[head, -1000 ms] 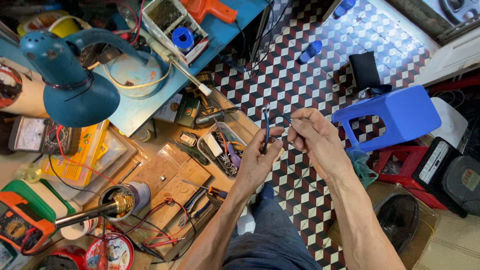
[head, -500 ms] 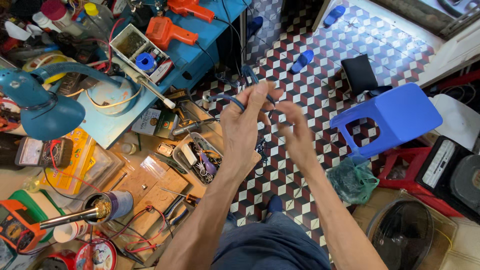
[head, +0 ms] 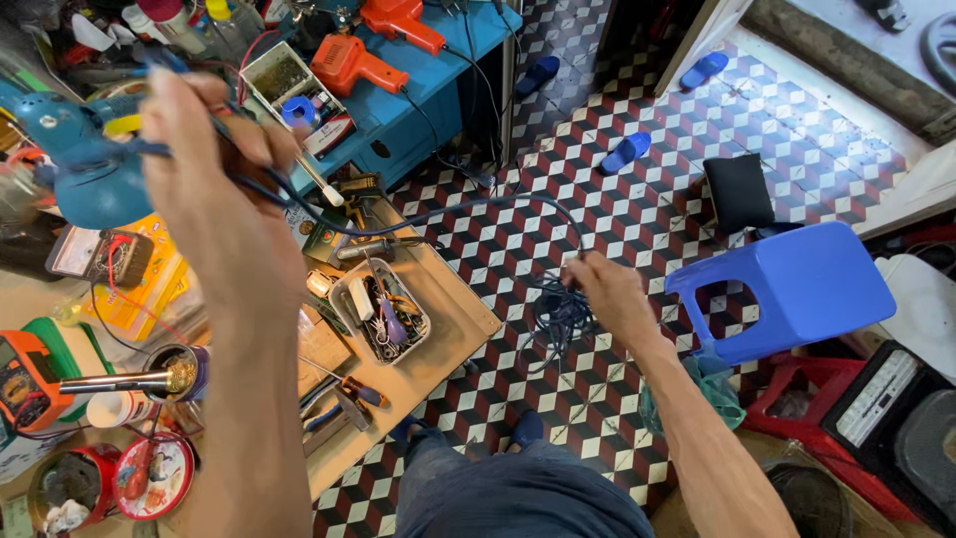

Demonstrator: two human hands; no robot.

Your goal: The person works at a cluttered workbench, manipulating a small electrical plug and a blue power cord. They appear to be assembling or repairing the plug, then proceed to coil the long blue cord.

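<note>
- Now our left hand (head: 214,189) is raised toward 10 o'clock, fingers closed on one end of the dark blue cable (head: 448,209); half a second ago both hands were together at centre.
- Our right hand (head: 612,299) has dropped to 3 o'clock, pinching the cable's bundled coil (head: 558,319) over the checkered floor (head: 637,209).
- Cable arcs between hands above the workbench (head: 453,309), so we judge it is being stretched out.
- Blue stool (head: 787,289) sits further right.

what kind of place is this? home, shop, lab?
Most likely a small electronics repair workshop. The cluttered wooden workbench holds a soldering iron, an orange multimeter and a tray of hand tools, and orange soldering guns lie on a blue cabinet.
</note>
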